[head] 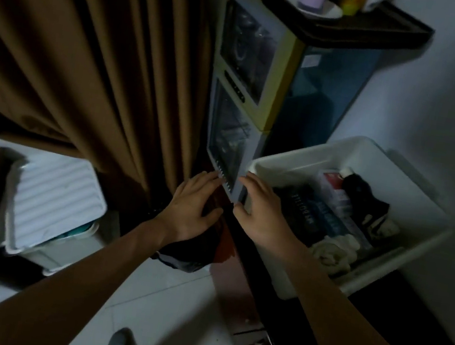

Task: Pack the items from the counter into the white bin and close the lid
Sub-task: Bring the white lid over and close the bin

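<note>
The white bin (415, 184) stands open on the dark counter (261, 270) at the right. Inside lie a dark book (303, 211), boxes (336, 189), a black cloth (365, 200) and a pale towel (333, 248). My left hand (193, 208) rests flat on a dark garment (186, 255) that hangs over the counter's corner. My right hand (259, 210) is spread at the bin's near left corner, thumb and fingers apart, with nothing clearly held. A white ribbed lid (58, 199) leans on a container on the floor at the left.
A stacked cabinet with clear doors (242, 91) stands on the counter just beyond both hands. A dark tray (362, 29) with cups and bottles sits on top of it. A brown curtain (91, 46) hangs at the left. White floor tiles lie below.
</note>
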The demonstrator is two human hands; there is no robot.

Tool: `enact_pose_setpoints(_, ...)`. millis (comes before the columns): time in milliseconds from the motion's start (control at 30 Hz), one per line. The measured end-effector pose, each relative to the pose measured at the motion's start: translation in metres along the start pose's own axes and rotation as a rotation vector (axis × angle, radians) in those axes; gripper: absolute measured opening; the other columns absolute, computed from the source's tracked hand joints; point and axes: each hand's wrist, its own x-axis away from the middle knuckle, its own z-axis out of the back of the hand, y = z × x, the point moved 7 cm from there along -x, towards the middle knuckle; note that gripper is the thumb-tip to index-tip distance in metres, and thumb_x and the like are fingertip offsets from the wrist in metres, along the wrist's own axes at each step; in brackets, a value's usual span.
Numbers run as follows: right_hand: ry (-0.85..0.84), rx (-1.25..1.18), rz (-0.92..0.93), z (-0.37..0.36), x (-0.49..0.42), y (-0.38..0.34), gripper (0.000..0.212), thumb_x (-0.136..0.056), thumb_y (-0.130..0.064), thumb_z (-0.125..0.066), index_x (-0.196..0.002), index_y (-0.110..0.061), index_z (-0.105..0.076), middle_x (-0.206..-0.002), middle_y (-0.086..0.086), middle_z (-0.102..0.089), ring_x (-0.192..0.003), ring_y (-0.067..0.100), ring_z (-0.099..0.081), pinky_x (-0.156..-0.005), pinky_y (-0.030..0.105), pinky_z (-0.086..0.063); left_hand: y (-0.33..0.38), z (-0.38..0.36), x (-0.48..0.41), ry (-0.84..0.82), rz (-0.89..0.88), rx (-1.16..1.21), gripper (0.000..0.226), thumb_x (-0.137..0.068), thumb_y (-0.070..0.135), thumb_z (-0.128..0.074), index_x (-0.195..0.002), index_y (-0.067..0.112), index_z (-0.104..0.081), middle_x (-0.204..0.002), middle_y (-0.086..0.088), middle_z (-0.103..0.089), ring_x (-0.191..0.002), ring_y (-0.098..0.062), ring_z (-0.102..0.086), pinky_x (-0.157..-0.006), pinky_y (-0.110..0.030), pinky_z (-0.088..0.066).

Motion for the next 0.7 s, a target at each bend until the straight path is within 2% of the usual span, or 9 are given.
enact_pose_setpoints(267,-0.067,-0.007,0.073,-0.062,-0.039,-0.087,0.053,-0.091,-0.028,-0.057,-0.141,-0.013,-0.045,-0.148,0.004,-0.041,-0.139,0.017,-0.035,-0.113,0.039,-0.032,-0.084,0.056,0.042,0.051,0.077,-0.007,0.066,-0.094,0.043,-0.054,-0.152,0.029,-0.024,-0.161,0.007,-0.016,-0.149,-0.014,-0.006,-0.120,-0.041,-0.009)
enact_pose_setpoints(367,-0.094,-0.027,0.078,-0.087,-0.051,-0.119,0.053,-0.091,-0.029,-0.057,-0.141,-0.015,-0.044,-0.149,0.002,-0.040,-0.139,0.016,-0.035,-0.113,0.039,-0.032,-0.120,0.079,0.059,0.079,0.118,0.001,0.066,-0.092,0.045,-0.053,-0.151,0.027,-0.027,-0.160,0.007,-0.019,-0.149,-0.015,-0.009,-0.117,-0.035,-0.008)
enact_pose_setpoints(533,-0.160,-0.047,0.093,-0.139,-0.074,-0.180,0.054,-0.093,-0.031,-0.054,-0.143,-0.019,-0.040,-0.152,-0.001,-0.037,-0.140,0.015,-0.032,-0.114,0.042,-0.031,-0.185,0.116,0.096,0.109,0.178,-0.017,0.072,-0.085,0.051,-0.042,-0.150,0.025,-0.029,-0.160,0.003,-0.021,-0.148,-0.018,-0.013,-0.119,-0.039,-0.013)
enact_pose_setpoints(700,-0.224,-0.078,0.105,-0.197,-0.094,-0.234,0.054,-0.092,-0.030,-0.055,-0.143,-0.019,-0.041,-0.152,-0.001,-0.036,-0.140,0.016,-0.032,-0.114,0.039,-0.031,-0.253,0.142,0.135,0.133,0.247,-0.016,0.072,-0.086,0.051,-0.043,-0.151,0.023,-0.029,-0.160,0.002,-0.022,-0.149,-0.020,-0.013,-0.118,-0.035,-0.011)
